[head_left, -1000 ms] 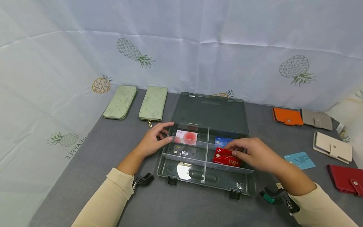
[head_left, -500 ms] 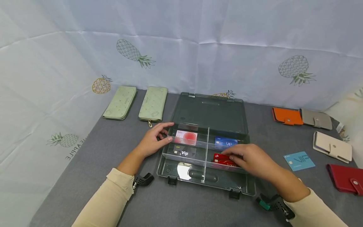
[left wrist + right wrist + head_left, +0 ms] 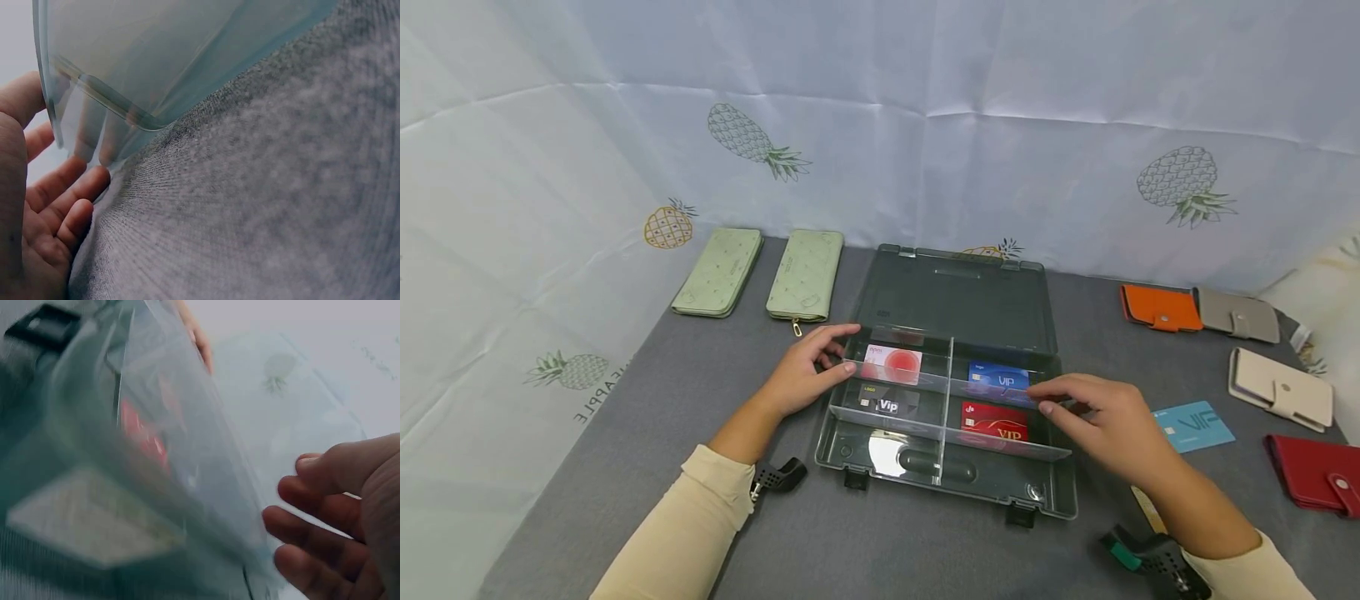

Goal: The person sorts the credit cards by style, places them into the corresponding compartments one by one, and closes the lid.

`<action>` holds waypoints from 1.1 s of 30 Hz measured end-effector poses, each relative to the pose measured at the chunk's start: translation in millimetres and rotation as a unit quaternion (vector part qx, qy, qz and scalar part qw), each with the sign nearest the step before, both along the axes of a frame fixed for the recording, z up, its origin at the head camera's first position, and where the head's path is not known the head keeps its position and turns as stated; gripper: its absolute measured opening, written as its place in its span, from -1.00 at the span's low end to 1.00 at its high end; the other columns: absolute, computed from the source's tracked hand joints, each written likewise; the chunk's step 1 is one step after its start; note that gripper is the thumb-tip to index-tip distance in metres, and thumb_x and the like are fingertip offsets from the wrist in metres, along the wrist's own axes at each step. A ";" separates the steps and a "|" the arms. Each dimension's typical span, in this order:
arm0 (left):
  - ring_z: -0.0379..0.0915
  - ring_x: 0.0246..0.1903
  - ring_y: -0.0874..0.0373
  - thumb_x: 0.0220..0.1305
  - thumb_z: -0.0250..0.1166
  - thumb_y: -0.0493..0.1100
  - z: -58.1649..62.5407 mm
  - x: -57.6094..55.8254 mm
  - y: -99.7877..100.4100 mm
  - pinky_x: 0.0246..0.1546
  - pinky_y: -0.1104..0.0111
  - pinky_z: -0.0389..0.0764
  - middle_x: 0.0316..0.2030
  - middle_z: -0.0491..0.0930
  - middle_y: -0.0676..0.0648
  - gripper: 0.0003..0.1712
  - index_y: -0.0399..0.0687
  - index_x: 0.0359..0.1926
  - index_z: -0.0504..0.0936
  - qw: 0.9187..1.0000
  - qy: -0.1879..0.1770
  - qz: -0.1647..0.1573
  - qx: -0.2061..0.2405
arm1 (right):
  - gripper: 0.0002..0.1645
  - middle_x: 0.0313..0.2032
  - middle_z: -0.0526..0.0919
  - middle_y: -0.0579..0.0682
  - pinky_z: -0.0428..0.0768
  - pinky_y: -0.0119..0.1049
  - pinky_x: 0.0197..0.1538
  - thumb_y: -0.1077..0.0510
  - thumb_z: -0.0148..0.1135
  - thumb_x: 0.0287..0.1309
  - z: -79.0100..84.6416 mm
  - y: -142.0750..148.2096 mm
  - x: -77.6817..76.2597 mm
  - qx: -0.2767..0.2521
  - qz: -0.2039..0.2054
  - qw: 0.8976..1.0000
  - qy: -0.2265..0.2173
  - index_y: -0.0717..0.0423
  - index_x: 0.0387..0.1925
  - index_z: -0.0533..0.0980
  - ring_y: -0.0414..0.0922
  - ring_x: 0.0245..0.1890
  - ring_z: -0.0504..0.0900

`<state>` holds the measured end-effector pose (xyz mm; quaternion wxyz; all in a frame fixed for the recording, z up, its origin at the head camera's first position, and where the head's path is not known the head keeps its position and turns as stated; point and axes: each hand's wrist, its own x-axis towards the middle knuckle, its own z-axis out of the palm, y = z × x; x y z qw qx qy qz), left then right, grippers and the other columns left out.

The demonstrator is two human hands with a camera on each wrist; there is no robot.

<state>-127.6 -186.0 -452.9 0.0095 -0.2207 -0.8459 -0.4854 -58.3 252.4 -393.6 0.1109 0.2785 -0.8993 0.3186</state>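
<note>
A dark translucent divided box (image 3: 880, 475) lies on the grey cloth with its lid (image 3: 958, 296) folded back. In its compartments are a pink card (image 3: 892, 363), a dark Vip card (image 3: 886, 402), a blue VIP card (image 3: 997, 377) and a red VIP card (image 3: 992, 419). My left hand (image 3: 801, 373) rests at the box's left side, fingers loosely bent, thumb at the rim; in the left wrist view its fingers lie by the clear wall (image 3: 181, 50). My right hand (image 3: 1108, 421) hovers over the right rim, holding nothing; the right wrist view is blurred.
Two pale green wallets (image 3: 805, 275) lie back left. At right are an orange wallet (image 3: 1161, 307), a grey wallet (image 3: 1236, 315), a cream wallet (image 3: 1277, 390), a red wallet (image 3: 1315, 475) and a light-blue card (image 3: 1197, 427). A yellowish piece (image 3: 1147, 508) shows beside the right forearm.
The right hand lowered the red VIP card into the right middle compartment, let go and drew back to the right. The blue card is now uncovered. The left hand has stayed put.
</note>
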 end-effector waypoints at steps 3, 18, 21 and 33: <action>0.59 0.01 -0.04 0.40 0.44 -0.18 0.2 0.6 0.2 -0.08 0.17 0.59 0.23 0.61 -0.16 -0.34 -0.04 0.48 0.54 1.000 0.000 -0.001 -0.001 | -0.62 -0.11 0.81 -0.19 0.60 -0.58 -0.20 0.39 0.52 0.19 -3.9 15.9 2.1 -0.021 -0.027 0.999 -0.008 -0.03 -0.02 0.79 -0.40 -0.25 0.69; 0.58 0.01 -0.05 0.41 0.43 -0.20 1.4 1.2 0.2 -0.09 0.17 0.59 0.25 0.59 -0.18 -0.35 -0.06 0.48 0.53 1.000 0.001 -0.001 0.001 | -0.63 0.05 0.66 -0.43 0.47 -0.60 -0.13 0.28 0.46 0.33 -24.0 122.0 -0.7 0.047 -0.105 0.991 -0.070 -0.03 0.13 0.73 -0.68 -0.07 0.46; 0.59 0.01 -0.05 0.41 0.43 -0.21 0.4 1.3 -0.3 -0.09 0.18 0.58 0.25 0.59 -0.18 -0.35 -0.07 0.48 0.53 1.000 0.001 -0.001 0.002 | -0.60 0.10 0.71 -0.09 0.46 -0.40 -0.15 0.22 0.50 0.31 -28.1 142.7 -3.4 0.097 -0.117 0.983 -0.099 -0.04 0.15 0.72 -0.66 -0.03 0.38; 0.59 0.01 -0.05 0.40 0.44 -0.20 0.0 1.1 0.6 -0.10 0.19 0.58 0.25 0.60 -0.16 -0.34 -0.05 0.48 0.53 1.000 -0.002 0.001 0.003 | -0.04 0.33 0.45 0.45 0.46 0.24 0.05 0.30 0.66 -0.04 -31.0 176.7 -10.7 0.189 -0.073 0.957 -0.206 0.25 0.43 0.45 0.35 0.17 0.47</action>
